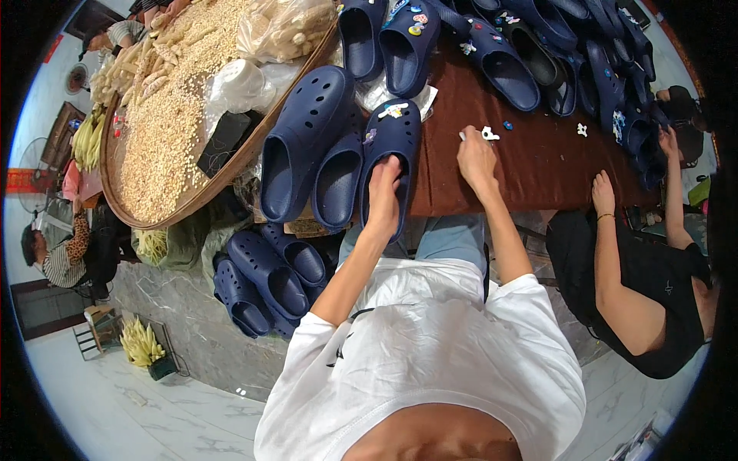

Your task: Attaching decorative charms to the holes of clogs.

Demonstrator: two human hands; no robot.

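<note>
Holding a navy clog steady, the left hand has its fingers tucked inside the shoe opening, at the near edge of the brown table. The right hand rests fingers down beside a small white charm; whether it pinches something I cannot tell. The step looks like fitting charms into the clog holes: two already sit on this clog. The next move probably needs a fine pinch and good aim at one hole. Three loose charms lie on the table. Two more clogs stand just left, and a round basket of grain is beyond.
</note>
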